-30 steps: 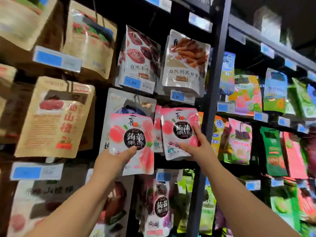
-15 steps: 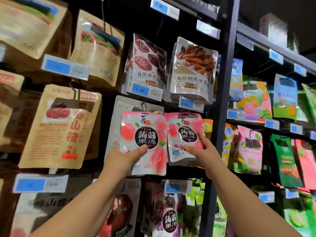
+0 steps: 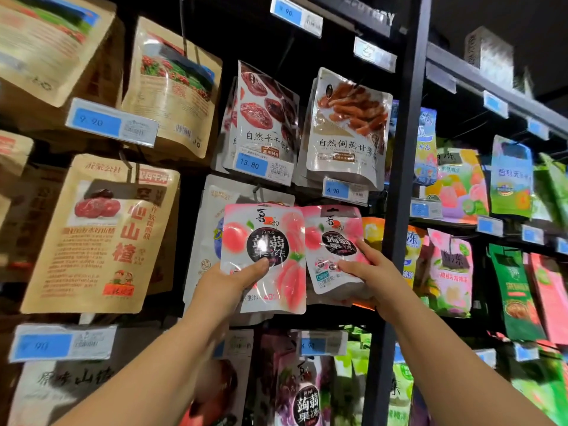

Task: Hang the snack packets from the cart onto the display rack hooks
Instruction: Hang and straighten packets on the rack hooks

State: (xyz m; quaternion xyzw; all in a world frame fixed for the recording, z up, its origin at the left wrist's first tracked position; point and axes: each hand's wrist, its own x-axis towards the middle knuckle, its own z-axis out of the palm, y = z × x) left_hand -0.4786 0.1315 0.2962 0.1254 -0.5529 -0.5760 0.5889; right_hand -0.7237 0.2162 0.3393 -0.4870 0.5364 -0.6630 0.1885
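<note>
Two pink peach jelly packets are held up side by side against the display rack. My left hand grips the bottom of the left pink packet, thumb across its front. My right hand holds the lower part of the right pink packet, whose top slot sits just under the price tag of the row above. The hook behind it is hidden. The cart is out of view.
A black upright post stands just right of the right packet. Brown hawthorn bags hang to the left, white dried-fruit bags above, purple jelly packets below, and colourful packets fill the right bay.
Both packets sit lower in view than one second ago as the camera tilted up. The right packet has shifted left, closer to the left one, and my right hand grips it lower down.
</note>
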